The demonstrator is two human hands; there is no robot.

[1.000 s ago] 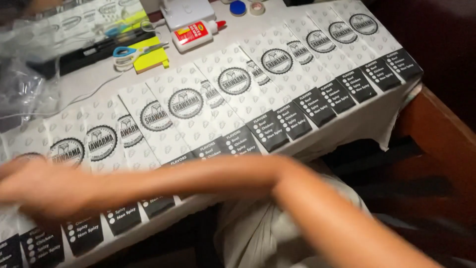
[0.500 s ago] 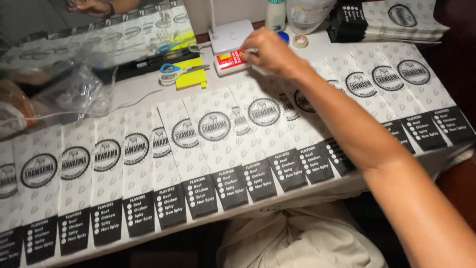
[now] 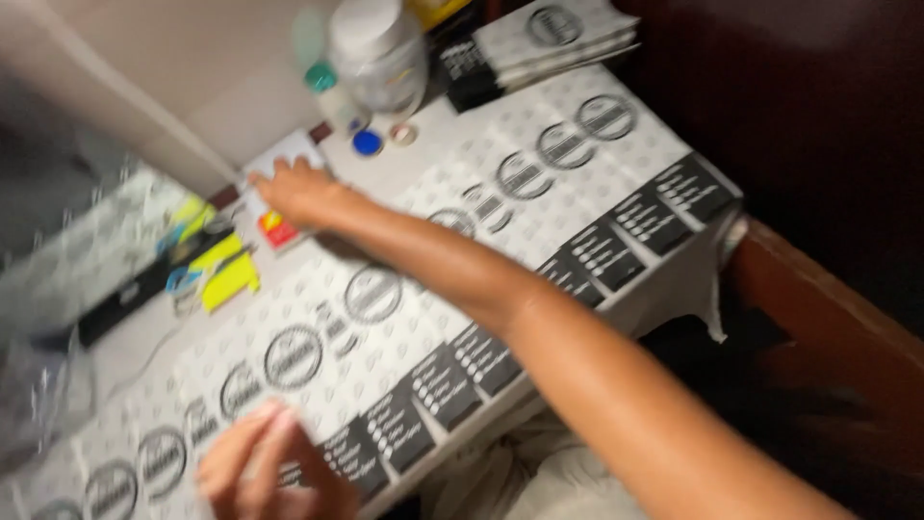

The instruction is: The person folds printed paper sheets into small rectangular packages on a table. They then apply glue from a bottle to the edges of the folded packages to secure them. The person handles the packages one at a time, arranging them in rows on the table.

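Note:
A row of white printed paper bags (image 3: 500,193) with round black emblems and black panels lies overlapped along the table's front edge. My right hand (image 3: 296,189) reaches across them to the back of the table. Its fingers are closed over a small white glue bottle with a red label (image 3: 277,231), next to a white box (image 3: 279,159). My left hand (image 3: 258,464) rests at the bottom left on the bags, fingers spread and holding nothing. The picture is blurred by motion.
A white jar (image 3: 380,48), a blue cap (image 3: 367,142) and a stack of bags (image 3: 568,34) stand at the back. Blue-handled scissors and yellow items (image 3: 214,274) lie left of the glue. A clear plastic bag (image 3: 38,404) is far left, a wooden rail (image 3: 828,308) right.
The view has swung and tilted to the right. My right hand has settled on the glue bottle, and my left hand has come into view on the bags at the bottom left.

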